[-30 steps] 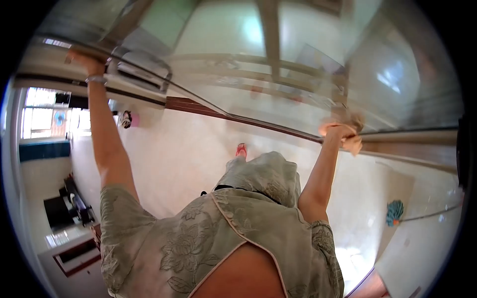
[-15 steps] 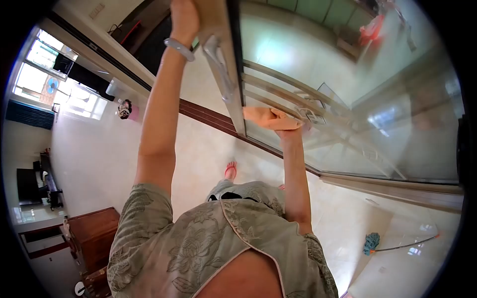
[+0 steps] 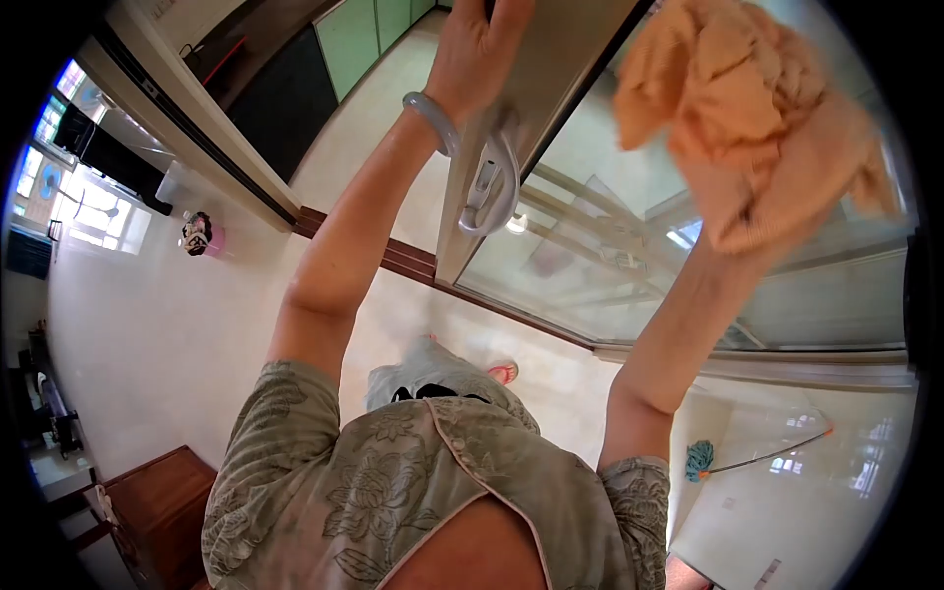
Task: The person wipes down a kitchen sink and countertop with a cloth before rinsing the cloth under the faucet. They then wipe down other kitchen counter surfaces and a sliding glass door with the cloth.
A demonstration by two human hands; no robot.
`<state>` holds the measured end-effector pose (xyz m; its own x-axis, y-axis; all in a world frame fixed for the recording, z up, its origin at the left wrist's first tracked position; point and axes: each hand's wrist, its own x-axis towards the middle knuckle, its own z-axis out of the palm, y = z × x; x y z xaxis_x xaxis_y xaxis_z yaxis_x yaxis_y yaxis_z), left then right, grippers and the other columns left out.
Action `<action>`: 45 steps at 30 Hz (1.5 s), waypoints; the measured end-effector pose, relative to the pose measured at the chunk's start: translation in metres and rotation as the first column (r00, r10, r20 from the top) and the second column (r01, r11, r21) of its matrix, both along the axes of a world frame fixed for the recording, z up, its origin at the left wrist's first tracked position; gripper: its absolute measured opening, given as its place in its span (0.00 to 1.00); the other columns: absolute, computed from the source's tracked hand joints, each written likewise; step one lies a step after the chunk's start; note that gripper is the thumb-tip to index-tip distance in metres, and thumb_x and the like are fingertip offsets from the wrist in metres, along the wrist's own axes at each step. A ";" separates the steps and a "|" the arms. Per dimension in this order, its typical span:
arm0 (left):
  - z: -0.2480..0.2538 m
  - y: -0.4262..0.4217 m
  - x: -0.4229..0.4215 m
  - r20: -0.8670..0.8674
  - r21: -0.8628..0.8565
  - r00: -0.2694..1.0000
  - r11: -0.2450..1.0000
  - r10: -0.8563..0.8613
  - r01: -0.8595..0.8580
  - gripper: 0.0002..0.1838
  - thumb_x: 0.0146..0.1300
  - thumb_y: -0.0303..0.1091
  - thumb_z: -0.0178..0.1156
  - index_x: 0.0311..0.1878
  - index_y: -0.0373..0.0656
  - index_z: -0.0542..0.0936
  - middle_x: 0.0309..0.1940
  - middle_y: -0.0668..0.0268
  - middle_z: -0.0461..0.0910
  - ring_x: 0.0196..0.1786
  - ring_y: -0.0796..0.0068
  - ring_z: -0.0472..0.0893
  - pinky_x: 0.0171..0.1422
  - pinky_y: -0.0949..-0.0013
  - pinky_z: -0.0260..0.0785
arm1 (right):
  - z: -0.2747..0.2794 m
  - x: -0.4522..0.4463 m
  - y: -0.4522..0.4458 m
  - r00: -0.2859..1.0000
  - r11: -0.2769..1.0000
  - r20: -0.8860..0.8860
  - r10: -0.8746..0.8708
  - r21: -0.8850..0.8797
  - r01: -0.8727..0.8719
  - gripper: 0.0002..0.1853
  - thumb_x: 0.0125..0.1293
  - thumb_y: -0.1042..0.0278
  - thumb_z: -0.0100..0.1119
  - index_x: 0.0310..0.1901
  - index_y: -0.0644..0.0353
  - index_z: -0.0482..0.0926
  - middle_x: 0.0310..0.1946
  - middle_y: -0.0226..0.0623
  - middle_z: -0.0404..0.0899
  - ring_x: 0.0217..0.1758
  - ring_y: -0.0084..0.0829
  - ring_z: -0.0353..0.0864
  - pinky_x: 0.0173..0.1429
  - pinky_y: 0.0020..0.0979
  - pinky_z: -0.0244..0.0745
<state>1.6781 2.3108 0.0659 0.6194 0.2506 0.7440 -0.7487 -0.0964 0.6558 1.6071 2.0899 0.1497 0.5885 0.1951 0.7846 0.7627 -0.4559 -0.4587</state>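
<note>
My left hand [image 3: 477, 54] is at the top of the view, wrapped round the edge of a framed glass door [image 3: 536, 69]; its fingertips are cut off by the frame. A pale bangle [image 3: 433, 123] circles that wrist. Just below it, a white handle [image 3: 492, 182] is fixed to the door frame. On the right, a crumpled orange cloth [image 3: 733, 88] covers my right hand, which grips it; only the wrist [image 3: 723, 261] and forearm show below. The cloth is in front of the glass, slightly blurred, and I cannot tell whether it touches the pane.
A dark red threshold track [image 3: 408, 258] runs under the door. A mop [image 3: 700, 459] lies on the tiles at the lower right. At left are a pink bin [image 3: 213, 239] and a wooden cabinet [image 3: 162, 501]. Green cupboards [image 3: 349, 49] stand beyond the doorway.
My right hand has moved up and right with the orange cloth, which now hangs loose and bunched. My left hand has shifted right along with the door edge and handle in view.
</note>
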 end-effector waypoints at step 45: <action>-0.025 -0.006 -0.033 -0.054 -0.024 0.989 0.990 0.138 -0.140 0.30 0.70 0.42 0.56 0.69 0.35 0.62 0.60 0.54 0.70 0.62 0.65 0.71 0.66 0.66 0.62 | -0.356 -0.035 0.021 0.744 0.847 -0.408 0.529 0.315 -0.428 0.19 0.69 0.67 0.59 0.60 0.55 0.70 0.47 0.35 0.77 0.52 0.27 0.78 0.49 0.27 0.76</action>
<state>1.6448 2.3048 0.0406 0.6153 0.3566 0.7031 -0.6937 -0.1787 0.6977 1.5723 2.1110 -0.2066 0.7564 0.4294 0.4935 0.5280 0.0445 -0.8481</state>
